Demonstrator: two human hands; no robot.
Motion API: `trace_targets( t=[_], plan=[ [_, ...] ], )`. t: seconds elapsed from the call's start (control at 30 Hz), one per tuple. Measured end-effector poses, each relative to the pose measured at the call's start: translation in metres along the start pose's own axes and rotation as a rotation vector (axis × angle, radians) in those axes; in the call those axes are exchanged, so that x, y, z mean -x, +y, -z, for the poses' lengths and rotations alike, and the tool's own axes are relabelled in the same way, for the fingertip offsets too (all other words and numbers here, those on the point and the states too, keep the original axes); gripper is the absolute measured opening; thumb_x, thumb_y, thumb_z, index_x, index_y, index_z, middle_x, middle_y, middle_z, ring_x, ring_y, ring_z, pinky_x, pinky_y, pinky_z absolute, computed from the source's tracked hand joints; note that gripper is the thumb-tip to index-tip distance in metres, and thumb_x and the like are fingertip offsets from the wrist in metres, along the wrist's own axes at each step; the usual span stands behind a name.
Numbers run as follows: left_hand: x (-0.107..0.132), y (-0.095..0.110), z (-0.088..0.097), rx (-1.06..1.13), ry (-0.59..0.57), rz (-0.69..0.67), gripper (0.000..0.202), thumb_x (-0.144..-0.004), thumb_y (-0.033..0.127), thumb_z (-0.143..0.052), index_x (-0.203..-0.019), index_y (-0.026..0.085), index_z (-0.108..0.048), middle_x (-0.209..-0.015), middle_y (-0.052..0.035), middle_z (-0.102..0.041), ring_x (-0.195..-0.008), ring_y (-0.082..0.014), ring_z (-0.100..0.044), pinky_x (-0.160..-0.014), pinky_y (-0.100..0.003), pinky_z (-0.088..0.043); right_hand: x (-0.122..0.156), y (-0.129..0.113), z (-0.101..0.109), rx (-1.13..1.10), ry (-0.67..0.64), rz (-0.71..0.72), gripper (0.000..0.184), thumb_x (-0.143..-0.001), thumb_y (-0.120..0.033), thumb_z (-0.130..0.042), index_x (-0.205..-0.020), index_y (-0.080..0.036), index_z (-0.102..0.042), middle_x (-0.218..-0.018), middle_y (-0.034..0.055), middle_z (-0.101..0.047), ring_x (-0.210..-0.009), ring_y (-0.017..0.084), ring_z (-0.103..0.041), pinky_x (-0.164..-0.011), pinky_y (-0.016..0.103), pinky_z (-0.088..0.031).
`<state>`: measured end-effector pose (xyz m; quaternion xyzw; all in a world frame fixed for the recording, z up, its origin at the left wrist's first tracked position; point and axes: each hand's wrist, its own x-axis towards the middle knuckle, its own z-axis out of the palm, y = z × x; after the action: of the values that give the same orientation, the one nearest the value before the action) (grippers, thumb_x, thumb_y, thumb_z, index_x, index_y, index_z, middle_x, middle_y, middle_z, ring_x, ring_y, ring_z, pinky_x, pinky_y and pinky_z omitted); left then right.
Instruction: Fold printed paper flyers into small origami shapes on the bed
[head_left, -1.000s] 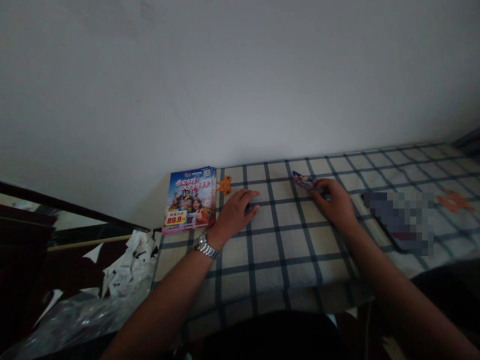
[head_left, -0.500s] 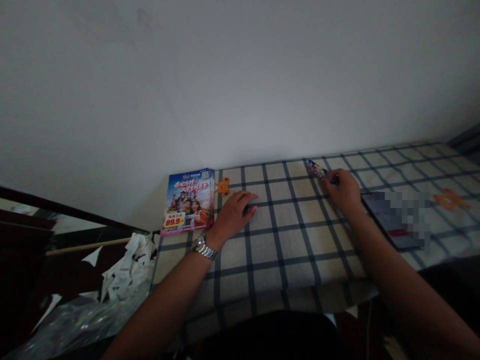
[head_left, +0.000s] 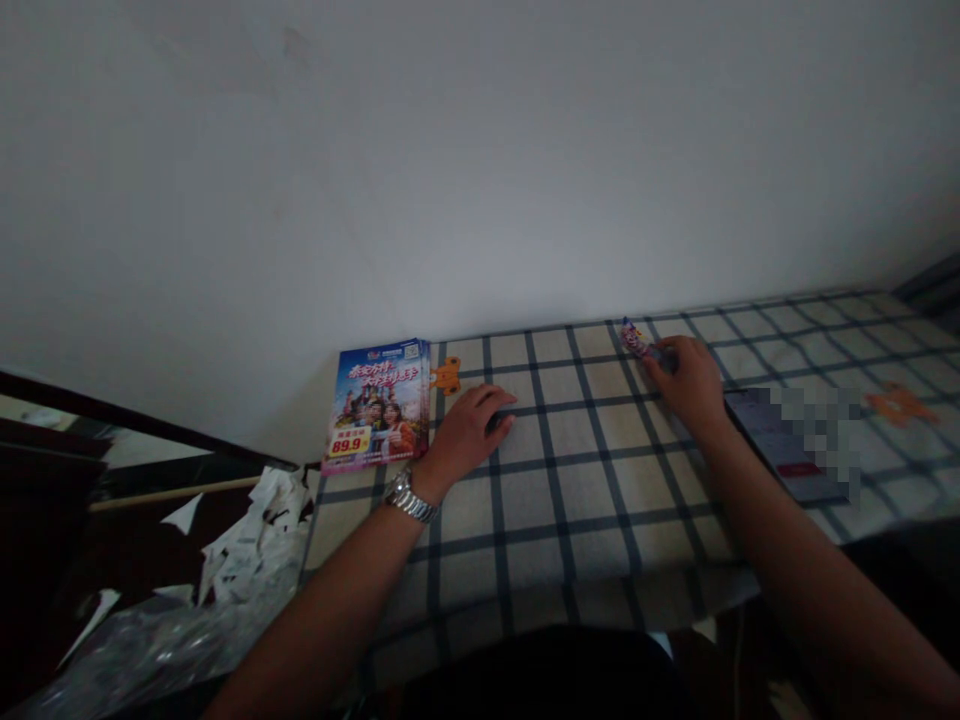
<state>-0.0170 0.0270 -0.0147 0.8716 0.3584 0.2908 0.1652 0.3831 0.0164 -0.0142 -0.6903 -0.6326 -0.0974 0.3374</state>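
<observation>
Small printed piece (head_left: 634, 338), half hidden in the pinching right hand (head_left: 690, 382); left hand (head_left: 465, 432) loosely unclenched; phone (head_left: 766, 432) partly pixelated

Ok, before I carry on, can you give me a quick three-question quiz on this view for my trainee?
1. Multiple choice: which hand holds the small printed piece? A) left B) right C) both
2. True or false: the wristwatch is worn on the right arm.
3. Fill in: the large price on the top leaflet reads ____.

Key: 1. B, the right hand. 2. False; it is on the left arm. 3. 89.9.
</observation>
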Motion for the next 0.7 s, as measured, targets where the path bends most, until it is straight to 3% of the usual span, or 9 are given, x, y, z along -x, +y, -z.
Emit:
trace_targets(
  t=[0.23, 0.33, 0.43, 0.57, 0.7],
  plan=[
    [0.000, -0.002, -0.001, -0.002, 0.000, -0.019, 0.022, -0.102, 0.024, -0.062, -0.123, 0.022, -0.065, -0.122, -0.0067, -0.065, -0.116, -0.0236, -0.061, -0.105, -0.044, -0.052, -0.004, -0.027, 0.017, -0.024, 0.044, 0.140, 0.018, -0.094, -0.033, -0.064, -0.108, -0.022, -0.065, -0.107, 0.0121, -0.068, -0.107, 0.033, -0.063, -0.096, 0.049, -0.050],
    [-0.001, -0.002, -0.001, 0.006, 0.001, -0.025, 0.021, -0.101, 0.023, -0.062, -0.122, 0.022, -0.065, -0.121, -0.0064, -0.065, -0.114, -0.0230, -0.062, -0.103, -0.044, -0.053, -0.004, -0.047, 0.012, -0.112, 0.033, 0.190, 0.024, -0.091, -0.034, -0.070, -0.112, -0.023, -0.067, -0.132, 0.0152, -0.061, -0.121, 0.034, -0.060, -0.103, 0.050, -0.050],
    [-0.001, -0.001, -0.001, 0.009, -0.006, -0.019, 0.021, -0.101, 0.023, -0.062, -0.122, 0.022, -0.065, -0.121, -0.0066, -0.065, -0.113, -0.0230, -0.062, -0.102, -0.044, -0.053, 0.000, -0.070, 0.004, -0.185, -0.059, 0.261, 0.021, -0.093, -0.034, -0.068, -0.112, -0.025, -0.067, -0.129, 0.0131, -0.063, -0.124, 0.035, -0.060, -0.107, 0.054, -0.049],
    [-0.002, -0.001, -0.001, 0.008, -0.011, -0.026, 0.020, -0.101, 0.022, -0.062, -0.120, 0.022, -0.066, -0.121, -0.0066, -0.065, -0.114, -0.0234, -0.062, -0.103, -0.045, -0.052, 0.009, -0.097, -0.010, -0.262, -0.279, 0.296, 0.022, -0.097, -0.033, -0.064, -0.118, -0.027, -0.066, -0.120, 0.0114, -0.066, -0.115, 0.034, -0.064, -0.101, 0.053, -0.052],
    [-0.002, 0.000, -0.001, 0.012, -0.006, -0.015, 0.021, -0.100, 0.023, -0.062, -0.121, 0.024, -0.066, -0.122, -0.0069, -0.065, -0.117, -0.0246, -0.061, -0.106, -0.046, -0.052, 0.020, -0.112, -0.026, -0.305, -0.390, 0.375, 0.023, -0.097, -0.029, -0.063, -0.119, -0.028, -0.066, -0.118, 0.0112, -0.064, -0.111, 0.032, -0.064, -0.095, 0.049, -0.055]
  ],
)
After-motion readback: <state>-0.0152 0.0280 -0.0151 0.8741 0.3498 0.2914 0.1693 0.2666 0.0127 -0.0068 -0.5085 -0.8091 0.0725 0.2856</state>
